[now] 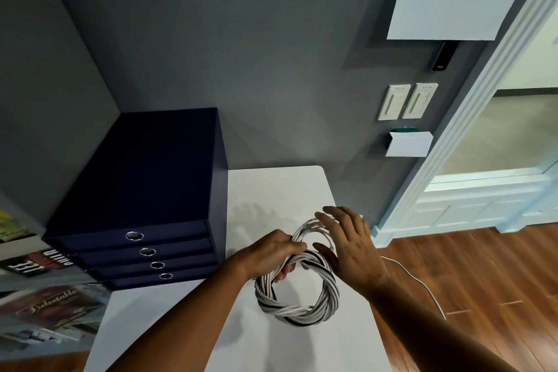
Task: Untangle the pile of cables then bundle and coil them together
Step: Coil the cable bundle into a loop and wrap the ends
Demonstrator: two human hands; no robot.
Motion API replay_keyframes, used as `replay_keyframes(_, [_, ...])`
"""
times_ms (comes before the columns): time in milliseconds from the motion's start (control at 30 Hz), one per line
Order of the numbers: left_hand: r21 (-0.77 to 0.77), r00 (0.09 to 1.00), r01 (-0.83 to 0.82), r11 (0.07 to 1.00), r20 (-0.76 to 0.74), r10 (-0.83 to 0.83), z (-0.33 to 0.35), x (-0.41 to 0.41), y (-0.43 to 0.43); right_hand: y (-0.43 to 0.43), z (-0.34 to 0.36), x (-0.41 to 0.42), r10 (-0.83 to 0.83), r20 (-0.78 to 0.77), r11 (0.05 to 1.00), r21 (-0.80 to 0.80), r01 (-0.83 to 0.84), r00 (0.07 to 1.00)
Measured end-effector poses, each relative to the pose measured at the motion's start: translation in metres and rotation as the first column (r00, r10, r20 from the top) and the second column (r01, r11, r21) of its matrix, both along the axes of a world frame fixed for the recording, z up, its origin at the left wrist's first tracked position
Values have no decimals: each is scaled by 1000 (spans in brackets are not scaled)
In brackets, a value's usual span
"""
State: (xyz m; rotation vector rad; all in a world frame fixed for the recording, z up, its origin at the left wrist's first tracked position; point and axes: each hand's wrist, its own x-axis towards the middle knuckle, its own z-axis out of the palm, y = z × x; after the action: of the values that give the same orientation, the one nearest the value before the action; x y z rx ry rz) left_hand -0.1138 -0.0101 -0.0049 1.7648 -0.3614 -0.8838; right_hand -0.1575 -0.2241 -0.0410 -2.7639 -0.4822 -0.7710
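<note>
Grey walls meet in a corner behind a white table [271, 187], with wood floor [483, 266] off toward 3 o'clock. From my seat at the feed, the coil of cables [302, 311] sits at the middle of the view, over the table near its right edge. It is a twisted ring of pale grey strands with one black strand wound through.

The left hand [273, 251] comes in from 7 o'clock, forearm stretched across the table. Its grip is closed round the ring at about 11 o'clock, knuckles up and fingers curled through the hole. A looser loop rises out of that grip toward 1 o'clock.

The right hand [350, 238] enters from 4 o'clock with the wrist bent. Its grip is open, fingers straight and spread over the loose loop, thumb down beside the ring at 1 o'clock. I cannot tell whether the fingers actually touch the strands.

One thin white cable [422, 284] runs from under the right wrist down onto the floor toward 4 o'clock.

At 9 o'clock on the table stands a navy drawer unit [145, 175] with four ring pulls. Two wall switches [406, 101] sit at 1 o'clock.
</note>
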Motion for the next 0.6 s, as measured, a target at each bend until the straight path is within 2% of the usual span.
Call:
replay_keyframes(167, [-35,997,-74,997,-24,73,-7,9,7,4,-2,-8,-121,107,991,69,114,987])
replay_keyframes(267, [-15,988,-127,992,-87,125,-11,12,10,4,-2,-7,-101,130,993,74,92,986])
replay_keyframes(400, [-15,955,-157,988,-256,148,-10,12,15,2,-9,-2,32,1,999,27,-32,1000])
replay_keyframes(500, [-68,926,-133,989,-364,100,-8,9,13,8,-8,1,16,-88,994,-107,-25,996])
replay_keyframes(600, [-157,902,-90,983,-431,13,-4,2,4,22,-3,4,41,-152,987,-147,-64,988])
